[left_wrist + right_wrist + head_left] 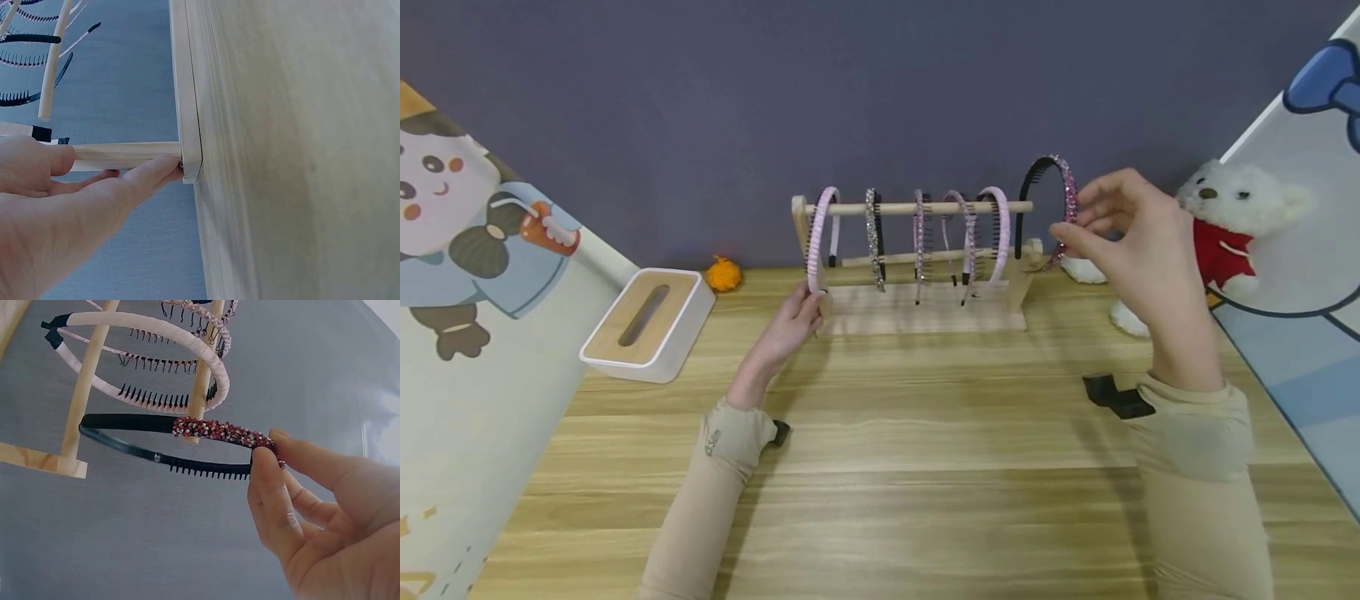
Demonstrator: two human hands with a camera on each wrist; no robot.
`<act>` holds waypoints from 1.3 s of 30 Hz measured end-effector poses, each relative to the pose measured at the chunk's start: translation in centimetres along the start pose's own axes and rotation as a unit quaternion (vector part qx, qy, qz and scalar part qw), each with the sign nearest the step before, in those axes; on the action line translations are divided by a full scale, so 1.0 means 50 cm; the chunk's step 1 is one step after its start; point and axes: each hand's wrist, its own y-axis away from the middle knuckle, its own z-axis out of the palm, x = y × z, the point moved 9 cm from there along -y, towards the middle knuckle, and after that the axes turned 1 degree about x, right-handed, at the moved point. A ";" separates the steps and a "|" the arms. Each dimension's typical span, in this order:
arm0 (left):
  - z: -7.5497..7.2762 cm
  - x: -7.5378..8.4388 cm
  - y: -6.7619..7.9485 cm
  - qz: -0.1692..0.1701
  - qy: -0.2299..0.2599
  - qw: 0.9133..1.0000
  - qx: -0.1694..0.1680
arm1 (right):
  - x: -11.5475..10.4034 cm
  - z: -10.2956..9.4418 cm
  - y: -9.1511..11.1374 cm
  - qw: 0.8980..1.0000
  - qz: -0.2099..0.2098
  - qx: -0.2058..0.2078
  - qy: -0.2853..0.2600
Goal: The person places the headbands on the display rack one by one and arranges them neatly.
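A wooden headband rack point(925, 317) stands against the wall, with several headbands on its upper rod. In the head view, my left hand point(786, 325) is at its left end; up close, thumb and fingers hold the wooden upright point(128, 152) just above the base. Off the rack's right end, my right hand point(1150, 242) pinches a black toothed headband with pink-red sparkling stones point(215, 429) by its studded top. That headband's black ends reach toward the rods. A pale pink headband point(187, 337) hangs nearest to it; a silver one point(872, 233) hangs further left.
A white tissue box with a wooden lid point(679, 333) and a small orange ball point(723, 273) are on the left of the wooden table point(910, 475). At the right, a white teddy bear in a red top point(1225, 242) sits behind my right hand.
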 end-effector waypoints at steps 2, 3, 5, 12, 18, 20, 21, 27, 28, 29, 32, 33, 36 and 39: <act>0.000 -0.001 0.000 -0.001 0.000 1.000 -0.002 | -0.002 0.003 -0.003 1.000 -0.003 0.002 0.002; 0.000 -0.002 0.000 -0.001 0.000 1.000 -0.002 | -0.004 0.005 -0.005 1.000 -0.004 0.002 0.004; -0.001 -0.003 -0.001 -0.003 0.000 1.000 -0.001 | -0.005 0.009 -0.008 1.000 -0.006 0.004 0.006; -0.001 -0.002 0.000 -0.008 -0.003 1.000 0.000 | -0.004 0.032 -0.023 1.000 -0.011 0.000 0.004; 0.000 -0.001 0.000 -0.003 -0.002 1.000 -0.002 | -0.004 0.048 -0.027 1.000 -0.022 0.000 0.002; -0.001 -0.002 -0.001 -0.003 -0.001 1.000 -0.002 | -0.007 0.049 -0.027 1.000 -0.026 0.004 0.001; -0.001 -0.002 0.000 -0.004 0.001 1.000 -0.001 | -0.009 0.049 -0.028 1.000 -0.029 0.006 0.000; -0.003 -0.004 -0.001 -0.007 -0.002 1.000 0.002 | -0.010 0.048 -0.033 0.999 -0.033 0.015 -0.003; -0.003 -0.004 -0.001 -0.006 -0.003 1.000 0.002 | -0.008 0.049 -0.034 0.999 -0.031 0.013 -0.002; -0.003 -0.004 -0.001 -0.005 -0.004 1.000 0.002 | -0.005 0.052 -0.034 1.000 -0.027 0.010 0.000; -0.002 -0.003 -0.002 -0.004 0.002 1.000 0.000 | 0.007 0.062 -0.031 1.000 -0.017 -0.006 0.011; -0.001 -0.003 -0.002 -0.004 0.003 1.000 -0.002 | 0.011 0.067 -0.030 1.000 -0.015 -0.012 0.015; 0.000 -0.004 -0.003 -0.006 0.005 1.000 -0.002 | 0.021 0.080 -0.026 0.999 -0.009 -0.027 0.016; -0.001 -0.003 -0.002 -0.009 0.001 1.000 0.005 | 0.026 0.093 -0.024 0.999 -0.009 -0.040 0.011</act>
